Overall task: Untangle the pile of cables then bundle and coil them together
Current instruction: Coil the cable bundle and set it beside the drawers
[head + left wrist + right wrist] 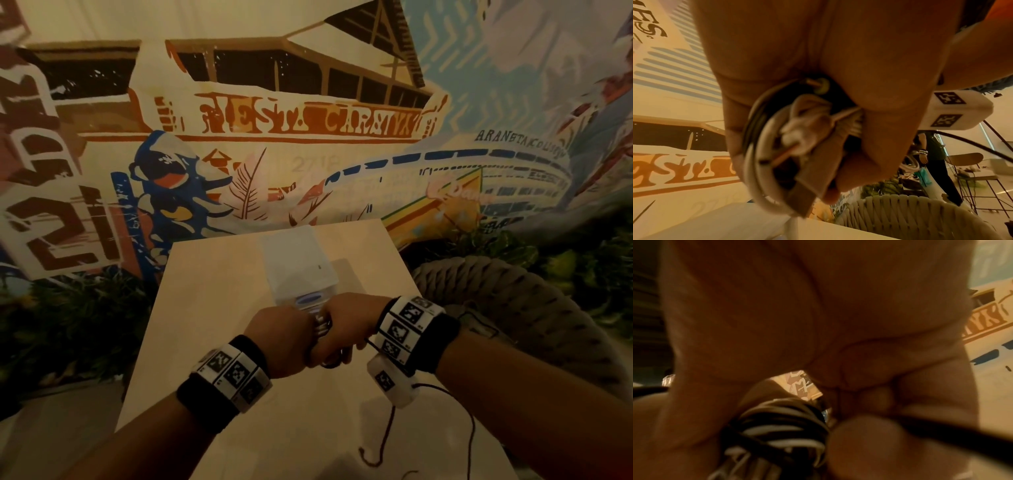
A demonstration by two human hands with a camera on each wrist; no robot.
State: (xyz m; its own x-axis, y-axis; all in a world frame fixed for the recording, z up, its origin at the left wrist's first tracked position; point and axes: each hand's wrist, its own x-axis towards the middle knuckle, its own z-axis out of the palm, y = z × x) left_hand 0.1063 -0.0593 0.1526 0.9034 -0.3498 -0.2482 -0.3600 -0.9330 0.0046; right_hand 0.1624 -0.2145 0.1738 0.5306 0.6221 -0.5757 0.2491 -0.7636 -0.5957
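Cables (764,155), white and dark, sit wound into a tight coil that both hands clutch together above the middle of the pale wooden table (212,274), just in front of a clear plastic box (301,270) standing on that table. To the left of the table, low green plants (68,325) fill the floor under a painted wall mural (274,120). The left hand (281,339) comes in from the table's near left side with its fingers (896,146) curled firmly round the coil; the left wrist view shows white and grey loops pressed against the palm, a small plug end poking out of the middle, and a tan strap (812,186) lying across the loops. Whether that strap is fastened I cannot tell. Right beside it, touching knuckle to knuckle, the right hand (346,329) is closed on the same coil, and the right wrist view shows black and white strands (777,426) bunched under its bent fingers. Both wrists wear dark bands carrying black-and-white patterned marker blocks. From the right wrist a thin dark cord (445,404) trails down over the table's near right corner and curls on the tabletop. To the right of the table stands a woven grey chair (513,301), with more greenery behind it, and a person (935,162) stands farther back in the room.
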